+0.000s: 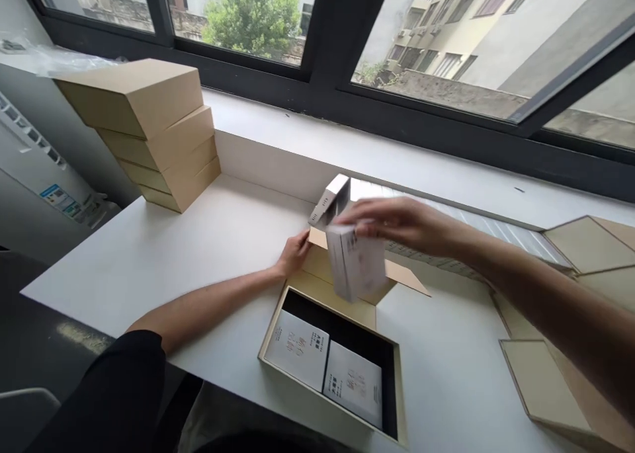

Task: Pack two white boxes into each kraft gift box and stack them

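Note:
An open tan carton with a black inside lies on the white table at the near edge. Two white printed boxes lie flat in it, one on the left and one on the right. My right hand hangs above the carton, its fingers closed on the top of a third white box, which is blurred. My left hand grips the raised tan lid flap at the carton's far side. Another white box stands tilted just behind the flap.
A stack of closed tan cartons stands at the table's back left. Flat, unfolded tan cartons lie at the right. A white sill and dark-framed windows run along the back. The table's near edge drops off by my left sleeve.

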`<action>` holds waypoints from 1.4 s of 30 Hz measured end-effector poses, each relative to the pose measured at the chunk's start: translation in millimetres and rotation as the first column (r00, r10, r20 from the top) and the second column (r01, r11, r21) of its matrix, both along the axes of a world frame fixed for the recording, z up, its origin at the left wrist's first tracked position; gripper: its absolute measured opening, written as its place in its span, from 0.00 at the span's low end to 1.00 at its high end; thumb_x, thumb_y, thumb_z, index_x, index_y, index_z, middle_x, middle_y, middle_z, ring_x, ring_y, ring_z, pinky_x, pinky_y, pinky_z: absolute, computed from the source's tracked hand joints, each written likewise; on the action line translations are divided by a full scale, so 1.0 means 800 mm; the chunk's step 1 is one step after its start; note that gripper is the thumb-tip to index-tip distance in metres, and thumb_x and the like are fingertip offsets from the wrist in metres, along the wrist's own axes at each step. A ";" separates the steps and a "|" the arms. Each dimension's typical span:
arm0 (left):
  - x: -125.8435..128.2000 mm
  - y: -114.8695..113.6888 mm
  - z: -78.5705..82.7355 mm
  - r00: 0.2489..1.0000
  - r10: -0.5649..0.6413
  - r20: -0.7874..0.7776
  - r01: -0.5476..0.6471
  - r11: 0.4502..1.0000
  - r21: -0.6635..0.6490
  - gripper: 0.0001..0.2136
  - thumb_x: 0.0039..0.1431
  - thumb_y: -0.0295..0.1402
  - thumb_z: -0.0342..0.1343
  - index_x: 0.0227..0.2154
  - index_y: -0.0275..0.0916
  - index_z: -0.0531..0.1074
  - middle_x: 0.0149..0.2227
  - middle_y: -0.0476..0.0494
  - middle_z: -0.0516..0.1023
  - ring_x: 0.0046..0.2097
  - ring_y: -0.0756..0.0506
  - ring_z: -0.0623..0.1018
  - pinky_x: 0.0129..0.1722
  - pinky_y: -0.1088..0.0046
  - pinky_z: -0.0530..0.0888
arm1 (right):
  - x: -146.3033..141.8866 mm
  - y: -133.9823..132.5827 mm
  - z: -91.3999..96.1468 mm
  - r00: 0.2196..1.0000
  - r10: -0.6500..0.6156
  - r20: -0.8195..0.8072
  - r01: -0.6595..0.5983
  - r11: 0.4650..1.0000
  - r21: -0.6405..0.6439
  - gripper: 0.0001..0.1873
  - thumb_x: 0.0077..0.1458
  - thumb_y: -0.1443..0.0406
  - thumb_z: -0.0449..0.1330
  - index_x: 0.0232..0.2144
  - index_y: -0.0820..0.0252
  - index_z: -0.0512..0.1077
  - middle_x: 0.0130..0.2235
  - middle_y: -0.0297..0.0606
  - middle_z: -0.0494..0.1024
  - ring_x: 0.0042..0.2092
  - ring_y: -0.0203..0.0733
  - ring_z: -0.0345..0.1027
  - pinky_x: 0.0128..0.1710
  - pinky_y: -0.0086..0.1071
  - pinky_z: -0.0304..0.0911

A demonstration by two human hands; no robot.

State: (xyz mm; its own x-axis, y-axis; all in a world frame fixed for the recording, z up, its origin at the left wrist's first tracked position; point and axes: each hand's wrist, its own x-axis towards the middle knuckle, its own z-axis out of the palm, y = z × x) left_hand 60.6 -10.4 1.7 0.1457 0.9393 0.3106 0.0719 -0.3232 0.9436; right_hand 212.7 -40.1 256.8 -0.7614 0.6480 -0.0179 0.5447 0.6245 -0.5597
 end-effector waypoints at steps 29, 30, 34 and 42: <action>-0.022 -0.007 -0.004 0.994 0.046 0.097 -0.038 0.996 -0.085 0.28 0.55 0.60 0.51 0.32 0.36 0.72 0.34 0.41 0.77 0.38 0.44 0.73 0.38 0.71 0.70 | 0.033 -0.201 -0.197 0.936 0.114 0.332 -0.191 0.959 0.210 0.17 0.68 0.57 0.47 0.39 0.58 0.72 0.45 0.44 0.73 0.44 0.45 0.67 0.44 0.40 0.64; -0.025 -0.007 -0.003 0.994 0.030 0.103 -0.020 0.995 -0.098 0.28 0.55 0.60 0.52 0.33 0.35 0.72 0.35 0.41 0.77 0.39 0.44 0.74 0.39 0.71 0.70 | 0.033 -0.201 -0.196 0.935 0.122 0.332 -0.199 0.958 0.208 0.17 0.68 0.57 0.47 0.39 0.58 0.72 0.44 0.43 0.73 0.43 0.44 0.67 0.43 0.40 0.64; -0.042 -0.008 -0.003 0.995 0.009 0.095 0.005 0.989 -0.146 0.28 0.55 0.59 0.53 0.35 0.34 0.73 0.36 0.41 0.78 0.39 0.45 0.75 0.38 0.72 0.71 | 0.031 -0.202 -0.197 0.936 0.146 0.321 -0.227 0.946 0.233 0.17 0.68 0.57 0.48 0.39 0.57 0.73 0.41 0.42 0.73 0.41 0.43 0.67 0.42 0.39 0.64; -0.068 -0.031 0.050 0.986 -0.169 -0.019 0.166 0.980 -0.111 0.24 0.57 0.53 0.55 0.40 0.35 0.77 0.36 0.41 0.80 0.41 0.44 0.77 0.39 0.70 0.73 | 0.046 -0.204 -0.209 0.994 0.098 0.046 -0.108 0.914 0.392 0.14 0.67 0.61 0.49 0.42 0.61 0.73 0.49 0.47 0.78 0.46 0.44 0.74 0.46 0.38 0.68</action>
State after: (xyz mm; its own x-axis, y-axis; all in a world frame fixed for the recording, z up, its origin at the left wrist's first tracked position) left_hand 5.9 -35.1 41.5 0.3107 0.9288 0.2021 0.0523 -0.2290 0.9720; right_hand 249.3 -203.7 90.0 -0.8268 0.5249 0.2023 0.4763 0.8445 -0.2447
